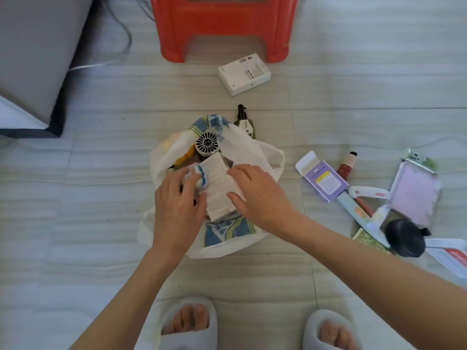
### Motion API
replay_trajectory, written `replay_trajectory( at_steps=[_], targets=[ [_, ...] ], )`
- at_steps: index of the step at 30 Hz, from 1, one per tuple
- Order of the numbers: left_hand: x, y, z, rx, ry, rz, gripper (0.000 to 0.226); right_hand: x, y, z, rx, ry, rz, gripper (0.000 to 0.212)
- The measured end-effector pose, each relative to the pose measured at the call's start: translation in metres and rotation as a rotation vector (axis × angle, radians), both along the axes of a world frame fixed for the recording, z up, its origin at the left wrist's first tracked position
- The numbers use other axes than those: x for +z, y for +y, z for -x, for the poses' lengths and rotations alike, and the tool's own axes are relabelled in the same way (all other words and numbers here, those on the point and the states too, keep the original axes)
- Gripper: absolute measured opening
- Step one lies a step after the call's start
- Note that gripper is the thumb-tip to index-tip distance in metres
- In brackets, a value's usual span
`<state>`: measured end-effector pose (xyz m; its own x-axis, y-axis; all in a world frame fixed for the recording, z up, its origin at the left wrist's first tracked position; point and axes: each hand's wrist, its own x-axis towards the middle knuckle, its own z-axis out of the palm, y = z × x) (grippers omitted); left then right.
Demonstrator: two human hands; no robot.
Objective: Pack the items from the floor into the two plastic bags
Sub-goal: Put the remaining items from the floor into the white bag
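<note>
Red stool (223, 26): top cut off by upper edge. White packet (452, 256): right end cut off by the frame's side. Plastic bag (166, 157): lower contents hidden beneath both hands; print on white box (219, 190) too small to read.

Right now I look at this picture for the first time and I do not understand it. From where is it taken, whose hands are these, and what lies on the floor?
There is no machine here. A person wears a camera on the head, so you look down at their own two arms and their slippers.

In the middle a white plastic bag stands open on the tiled floor. A small round fan already lies inside it. The right hand has its grip on a white printed box and lowers it into the bag. The left hand holds something white and blue; I cannot tell what.

Still on the floor: a white box near the red stool, a dark pump bottle behind the bag, and to the right a purple box, a pink notebook and a black round object.
</note>
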<state>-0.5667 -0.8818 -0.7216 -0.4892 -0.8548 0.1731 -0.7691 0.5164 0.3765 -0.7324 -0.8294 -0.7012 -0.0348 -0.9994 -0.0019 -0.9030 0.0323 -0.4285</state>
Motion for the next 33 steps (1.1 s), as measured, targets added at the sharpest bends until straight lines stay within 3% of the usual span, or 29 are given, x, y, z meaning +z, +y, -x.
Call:
replay_trajectory(
  at_steps=[8, 13, 17, 21, 26, 29, 33],
  targets=[
    [0.009, 0.049, 0.056, -0.363, -0.037, -0.016, 0.041, -0.004, 0.096, 0.076, -0.276, 0.08, 0.059, 0.04],
    [0.016, 0.056, 0.123, -0.537, -0.114, 0.062, 0.041, -0.029, 0.141, 0.124, -0.493, 0.197, -0.109, 0.049],
    [-0.006, 0.051, 0.179, -0.739, -0.306, 0.094, 0.063, -0.057, 0.158, 0.162, -0.637, 0.234, -0.274, 0.055],
    [-0.026, 0.043, 0.229, -0.801, -0.514, 0.114, 0.074, -0.079, 0.164, 0.18, -0.714, 0.223, -0.397, 0.051],
    [-0.05, 0.038, 0.254, -0.858, -0.739, 0.087, 0.07, -0.087, 0.158, 0.188, -0.625, 0.305, -0.454, 0.051],
    [-0.062, 0.037, 0.256, -0.801, -0.753, 0.05, 0.067, -0.09, 0.15, 0.194, -0.639, 0.267, -0.503, 0.047],
    [-0.07, 0.035, 0.254, -0.842, -0.668, 0.157, 0.067, -0.093, 0.144, 0.191, -0.664, 0.256, -0.595, 0.04]
  ],
)
